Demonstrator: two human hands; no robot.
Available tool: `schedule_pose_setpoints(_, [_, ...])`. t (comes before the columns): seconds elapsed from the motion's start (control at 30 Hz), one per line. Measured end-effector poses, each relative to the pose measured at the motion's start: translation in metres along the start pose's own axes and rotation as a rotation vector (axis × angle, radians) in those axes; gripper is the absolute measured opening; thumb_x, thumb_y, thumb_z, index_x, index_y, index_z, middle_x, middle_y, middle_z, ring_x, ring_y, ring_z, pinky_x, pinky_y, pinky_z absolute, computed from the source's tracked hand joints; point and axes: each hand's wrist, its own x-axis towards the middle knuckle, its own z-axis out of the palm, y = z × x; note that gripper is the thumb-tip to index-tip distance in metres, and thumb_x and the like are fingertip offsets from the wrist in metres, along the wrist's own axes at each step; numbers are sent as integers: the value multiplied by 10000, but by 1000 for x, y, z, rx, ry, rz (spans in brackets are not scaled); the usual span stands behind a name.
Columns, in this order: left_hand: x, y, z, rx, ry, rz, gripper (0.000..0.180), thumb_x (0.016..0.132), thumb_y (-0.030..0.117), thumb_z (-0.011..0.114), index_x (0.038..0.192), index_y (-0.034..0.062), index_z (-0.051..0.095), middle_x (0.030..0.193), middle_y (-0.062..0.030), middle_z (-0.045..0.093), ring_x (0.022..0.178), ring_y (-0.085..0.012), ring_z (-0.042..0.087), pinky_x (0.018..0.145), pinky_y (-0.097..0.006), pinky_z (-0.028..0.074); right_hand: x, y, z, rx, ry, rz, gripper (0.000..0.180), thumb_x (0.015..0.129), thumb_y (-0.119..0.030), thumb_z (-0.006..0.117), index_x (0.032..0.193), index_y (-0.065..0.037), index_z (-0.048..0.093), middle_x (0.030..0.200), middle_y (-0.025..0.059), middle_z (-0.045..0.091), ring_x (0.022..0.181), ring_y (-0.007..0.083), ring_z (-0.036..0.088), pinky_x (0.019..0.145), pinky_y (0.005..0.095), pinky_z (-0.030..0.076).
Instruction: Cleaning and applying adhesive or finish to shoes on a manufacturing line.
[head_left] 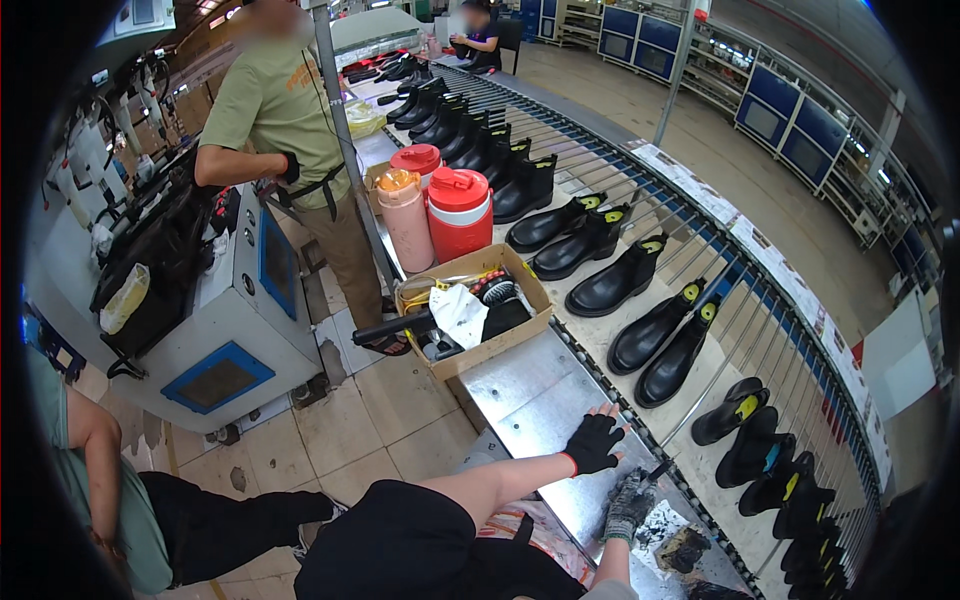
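Note:
My left hand [595, 442], in a black fingerless glove with a red cuff edge, lies with fingers stretched out on the bare metal table [525, 390]. Nothing shows in it. Close by, my right hand [628, 508] wears a grey knit glove smeared with black. Its fingers are curled round a short dark stick-like thing [657, 471], whose kind I cannot make out. Beside this hand lies a stained white sheet [662, 528] with a dark, crusted lump [684, 550] on it. Black ankle boots [675, 350] stand along the conveyor [590, 345] just beyond my hands.
A cardboard box [495, 345] of tools and rags sits left of my hands, with red and pink drink jugs [460, 215] behind it. A person [280, 120] stands by a grey machine [230, 330]; another [90, 480] is at lower left. A metal post [350, 150] rises beside the conveyor.

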Motion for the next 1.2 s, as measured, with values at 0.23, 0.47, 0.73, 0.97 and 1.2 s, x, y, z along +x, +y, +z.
schedule_pose_setpoints(0.23, [1,-3,5,8,24,17,699,851,487,576,1424,120,414,1515,-304,207,1407,-472,194,1129,-583,172,-9,-22,0,-120,22,7,190,931,-214,590,991,-34,576,687,29,581,501,123,537,450,280,431])
schedule_pose_setpoints(0.47, [2,-6,6,36,-22,15,720,875,513,546,1465,145,359,1513,-310,197,1400,-487,195,1126,-597,164,-32,-22,2,531,169,62,156,888,-222,627,837,-92,557,623,1,502,460,114,460,359,266,385])
schedule_pose_setpoints(0.73, [3,-6,1,22,-59,10,723,870,493,553,1465,132,356,1510,-320,190,1401,-494,181,1128,-593,157,-107,-44,-61,954,243,389,209,919,-319,579,819,-136,594,594,-5,500,441,99,405,370,246,318])
schedule_pose_setpoints(0.97, [3,-4,-2,30,-49,3,706,877,493,537,1460,134,367,1508,-313,201,1399,-486,192,1132,-577,160,-137,-54,-53,815,74,421,181,936,-318,563,920,-144,613,787,21,652,574,130,570,431,234,413])
schedule_pose_setpoints(1.2, [2,-6,1,40,14,22,700,873,497,543,1450,135,383,1508,-306,211,1400,-482,194,1122,-586,173,-43,-41,-37,538,-19,-142,117,876,-139,650,946,-76,580,841,40,619,682,128,580,569,254,499])
